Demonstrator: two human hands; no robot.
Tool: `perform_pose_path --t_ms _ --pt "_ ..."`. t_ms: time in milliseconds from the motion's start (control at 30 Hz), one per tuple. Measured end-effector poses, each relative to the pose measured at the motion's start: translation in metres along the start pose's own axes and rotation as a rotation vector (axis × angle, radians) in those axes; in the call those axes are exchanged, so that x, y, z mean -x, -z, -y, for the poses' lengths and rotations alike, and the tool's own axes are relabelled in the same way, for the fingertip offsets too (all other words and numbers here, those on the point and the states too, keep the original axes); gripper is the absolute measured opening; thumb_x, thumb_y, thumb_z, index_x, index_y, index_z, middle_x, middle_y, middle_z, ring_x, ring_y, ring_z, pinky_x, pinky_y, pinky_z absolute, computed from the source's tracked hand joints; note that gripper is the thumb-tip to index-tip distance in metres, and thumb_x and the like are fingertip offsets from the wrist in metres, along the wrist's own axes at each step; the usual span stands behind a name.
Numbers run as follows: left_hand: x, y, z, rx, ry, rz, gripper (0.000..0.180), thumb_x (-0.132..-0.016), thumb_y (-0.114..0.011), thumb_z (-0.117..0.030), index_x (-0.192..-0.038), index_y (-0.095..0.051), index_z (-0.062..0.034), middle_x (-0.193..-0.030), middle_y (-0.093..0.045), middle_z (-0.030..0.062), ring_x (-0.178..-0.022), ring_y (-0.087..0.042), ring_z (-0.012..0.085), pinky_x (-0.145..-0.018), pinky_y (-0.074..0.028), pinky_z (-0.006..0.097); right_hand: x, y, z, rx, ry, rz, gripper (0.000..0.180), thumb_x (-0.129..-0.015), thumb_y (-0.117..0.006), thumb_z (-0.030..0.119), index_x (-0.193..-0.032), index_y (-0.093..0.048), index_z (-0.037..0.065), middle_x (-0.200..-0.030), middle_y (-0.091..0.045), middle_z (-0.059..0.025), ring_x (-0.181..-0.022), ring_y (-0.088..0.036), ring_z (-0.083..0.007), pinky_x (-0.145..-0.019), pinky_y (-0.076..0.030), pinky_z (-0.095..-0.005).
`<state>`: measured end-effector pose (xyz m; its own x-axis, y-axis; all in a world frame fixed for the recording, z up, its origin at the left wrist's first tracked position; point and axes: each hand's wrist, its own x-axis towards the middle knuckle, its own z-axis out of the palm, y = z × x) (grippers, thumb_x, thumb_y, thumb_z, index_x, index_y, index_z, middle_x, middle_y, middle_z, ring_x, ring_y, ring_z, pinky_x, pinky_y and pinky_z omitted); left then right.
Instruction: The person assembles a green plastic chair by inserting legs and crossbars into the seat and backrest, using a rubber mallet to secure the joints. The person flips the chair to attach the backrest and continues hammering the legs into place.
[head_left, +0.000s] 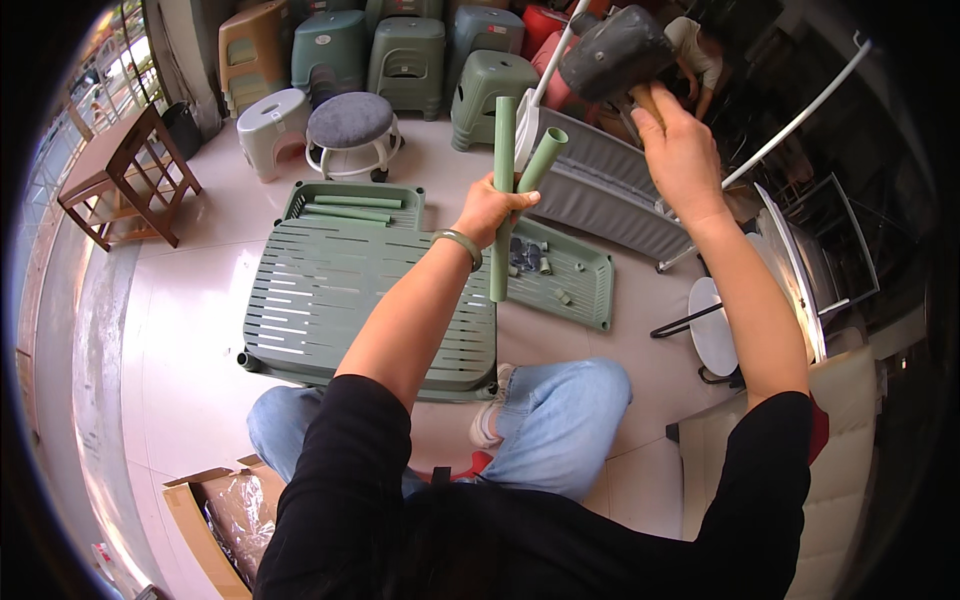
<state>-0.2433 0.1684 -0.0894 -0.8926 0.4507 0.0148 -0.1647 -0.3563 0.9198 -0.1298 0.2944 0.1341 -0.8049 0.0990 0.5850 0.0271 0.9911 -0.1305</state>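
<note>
My left hand is closed around two light green plastic tubes, in the middle of the view. One tube stands nearly upright; the other tube leans to the right, its hollow end facing up. Raised at the upper right, my right hand grips the wooden handle of a black-headed mallet. The mallet's head is higher than the tubes and apart from them. Below my left hand lies a green slatted plastic shelf panel. Two more green tubes rest on the panel behind it.
Another green panel to the right carries small fittings. Stacked plastic stools, a grey round stool and a grey fabric frame stand farther back. An open cardboard box is near left. Another person is far right.
</note>
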Motion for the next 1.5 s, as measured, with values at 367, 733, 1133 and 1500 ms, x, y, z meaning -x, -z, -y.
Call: perform_pose_path --t_ms 367,733,1133,1500 --pt "0.003 0.001 0.004 0.008 0.009 0.015 0.030 -0.076 -0.080 -0.009 -0.097 -0.059 -0.0038 -0.076 -0.058 0.0018 -0.059 -0.050 0.0094 -0.052 -0.041 0.026 0.001 -0.002 0.001 0.268 0.134 0.344 0.029 -0.094 -0.052 0.029 -0.120 -0.057 0.016 -0.096 -0.067 -0.0193 -0.093 -0.063 -0.0413 -0.080 -0.048 -0.0520" --pt "0.002 -0.001 0.009 -0.074 -0.032 -0.001 0.036 -0.074 -0.083 -0.013 -0.099 -0.060 -0.0021 -0.077 -0.061 0.0035 -0.060 -0.053 0.0112 -0.050 -0.043 0.027 0.005 0.005 -0.001 0.139 0.065 0.227 0.031 -0.090 -0.060 0.030 -0.112 -0.061 0.008 -0.092 -0.067 -0.0200 -0.092 -0.063 -0.0400 -0.079 -0.049 -0.0482" --pt "0.153 0.294 -0.127 -1.129 0.336 -0.598 0.037 -0.073 -0.076 -0.026 -0.097 -0.063 -0.0014 -0.078 -0.062 0.0069 -0.069 -0.061 0.0184 -0.057 -0.053 0.029 -0.004 -0.124 0.011 -0.437 -0.065 0.092 0.030 -0.079 -0.072 0.022 -0.097 -0.061 0.001 -0.073 -0.065 -0.0119 -0.054 -0.064 -0.0215 -0.055 -0.052 -0.0340" --pt "0.276 0.292 -0.084 -0.447 0.664 -0.186 0.037 -0.084 -0.073 -0.031 -0.104 -0.063 -0.0016 -0.089 -0.068 0.0104 -0.084 -0.069 0.0191 -0.062 -0.046 0.030 -0.075 -0.190 0.009 -0.223 0.396 -0.097 0.045 -0.081 -0.071 0.023 -0.117 -0.057 0.001 -0.104 -0.063 -0.0196 -0.101 -0.061 -0.0344 -0.087 -0.046 -0.0394"
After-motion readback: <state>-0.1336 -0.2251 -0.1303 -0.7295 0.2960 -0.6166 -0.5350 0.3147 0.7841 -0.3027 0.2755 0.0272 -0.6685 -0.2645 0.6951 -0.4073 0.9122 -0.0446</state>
